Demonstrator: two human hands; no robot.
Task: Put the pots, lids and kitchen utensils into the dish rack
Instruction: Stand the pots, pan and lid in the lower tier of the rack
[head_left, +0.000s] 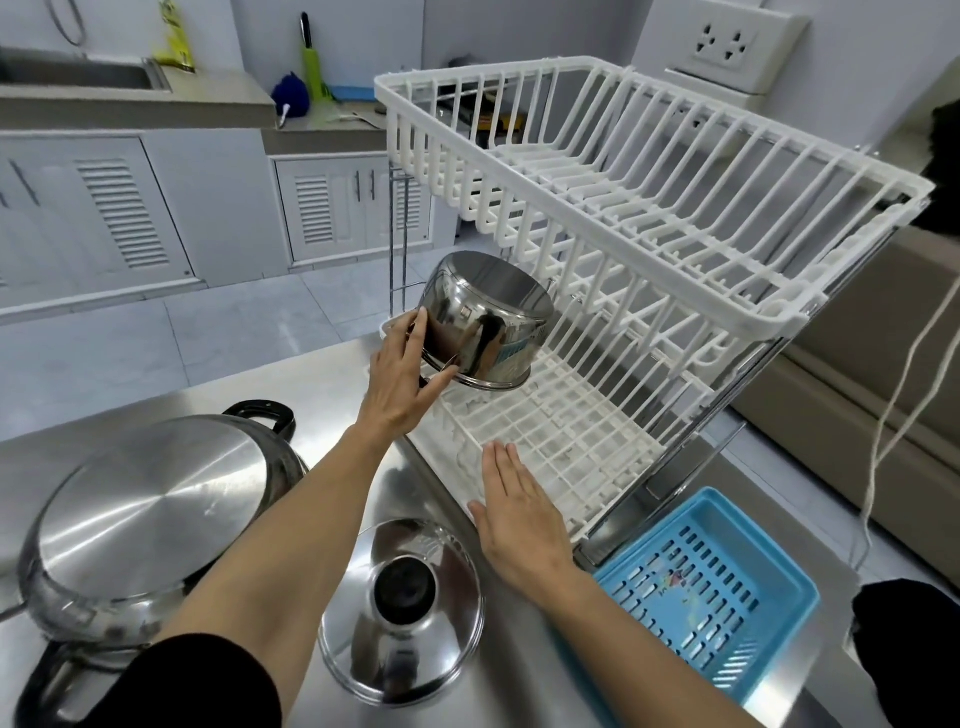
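Note:
A small shiny steel pot (483, 319) is upside down and tilted on the lower tier of the white two-tier dish rack (649, 171), at its far left end. My left hand (402, 376) grips the pot by its side and handle. Flat and with fingers together, my right hand (514, 512) rests on the lower tier's front edge, holding nothing. A large steel pot (150, 514) with black handles lies upside down on the steel counter at the left. A steel lid (402, 608) with a black knob lies on the counter between my forearms.
A blue perforated plastic basket (711, 582) sits on the counter right of the rack. The steel counter (332, 379) ends just behind the rack. White cords (893, 410) hang at the right. Beyond are floor tiles, white cabinets and a sink counter.

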